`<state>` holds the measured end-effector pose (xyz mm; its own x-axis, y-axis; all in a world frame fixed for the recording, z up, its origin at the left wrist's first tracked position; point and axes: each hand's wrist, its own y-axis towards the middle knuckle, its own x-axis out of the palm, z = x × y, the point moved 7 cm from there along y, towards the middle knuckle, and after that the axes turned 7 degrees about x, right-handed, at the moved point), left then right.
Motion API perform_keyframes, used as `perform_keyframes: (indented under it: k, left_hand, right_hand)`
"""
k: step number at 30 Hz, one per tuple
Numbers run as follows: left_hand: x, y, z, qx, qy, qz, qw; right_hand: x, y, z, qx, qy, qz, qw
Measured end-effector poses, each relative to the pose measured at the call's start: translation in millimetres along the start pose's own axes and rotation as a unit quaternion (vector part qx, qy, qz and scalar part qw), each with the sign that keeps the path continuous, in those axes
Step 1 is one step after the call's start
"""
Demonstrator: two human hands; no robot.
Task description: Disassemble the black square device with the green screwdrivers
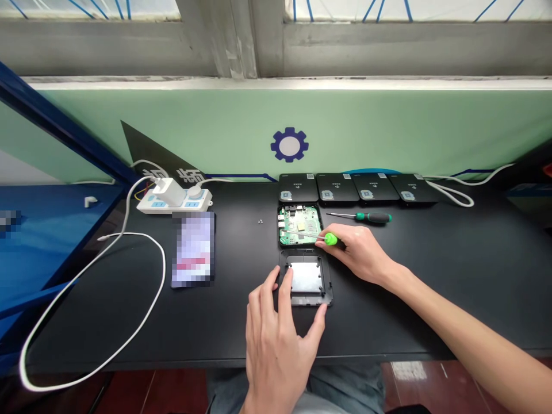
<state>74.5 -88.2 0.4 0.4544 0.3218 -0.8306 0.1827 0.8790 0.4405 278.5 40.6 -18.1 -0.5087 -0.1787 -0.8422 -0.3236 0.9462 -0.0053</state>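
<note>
Screwdriver (330, 238) sits in my right hand (361, 248), fingers closed round its green-ended handle, shaft reaching across the circuit board (308, 217) in its open black case (297, 246). On my feed, my left hand (276, 330) lies fingers wide at the black cover (308, 300), just nearer.

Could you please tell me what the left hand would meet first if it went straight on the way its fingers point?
Probably the black cover, which the left hand partly overlaps in view, though contact is hard to judge; just beyond lies the green circuit board.
</note>
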Motion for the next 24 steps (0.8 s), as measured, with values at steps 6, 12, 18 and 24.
perform_keyframes:
  k: [6,12,18,24]
  left_hand:
    - [-7.8,-2.0,-4.2,-0.026,-0.055,0.024,0.998]
    - [-26.7,40.3,-39.7,-0.122,-0.242,0.021,0.962]
    - [-2.6,145.3,-67.4,-0.106,-0.342,-0.047,0.933]
    - [52.8,182.0,-88.3,-0.172,-0.378,-0.086,0.906]
  right_hand:
    - [-3.3,-5.3,6.8,0.035,-0.004,0.004,0.999]
    - [-4.1,-2.9,11.6,0.046,0.0,0.008,0.999]
    - [-1.9,-3.0,11.9,0.056,0.002,0.015,0.998]
    - [0.2,-2.6,14.5,0.063,0.005,0.015,0.998]
